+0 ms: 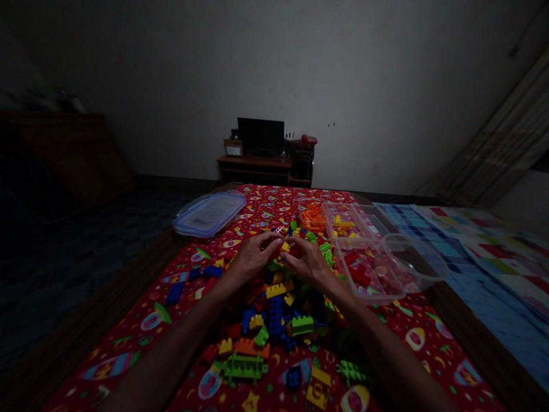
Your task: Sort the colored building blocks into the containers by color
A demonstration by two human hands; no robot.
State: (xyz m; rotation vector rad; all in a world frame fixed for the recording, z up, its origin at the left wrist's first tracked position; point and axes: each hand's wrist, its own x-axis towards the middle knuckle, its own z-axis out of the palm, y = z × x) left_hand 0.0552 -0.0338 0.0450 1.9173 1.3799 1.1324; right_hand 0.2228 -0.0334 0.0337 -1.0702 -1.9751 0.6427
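Above a heap of toy building bricks, my left hand [254,255] has its thumb and fingers drawn together in a pinch. Facing it almost fingertip to fingertip, my right hand [305,258] is curled with thumb and forefinger bent inward. A yellow brick [285,246] shows between the fingertips, but I cannot tell whether it is held or lies behind them. Under my hands lie a long yellow brick [279,289], dark blue bricks [277,315] and a green brick [302,325]. Nearer to me are a long green piece [244,367] and a yellow block [318,387].
At right stands a clear divided box [369,298] with orange bricks [313,217], yellow bricks [343,224] and red bricks [358,274] in separate compartments. A clear blue-edged lid [210,214] lies at left on the red patterned cloth [150,355]. A monitor [261,136] stands beyond.
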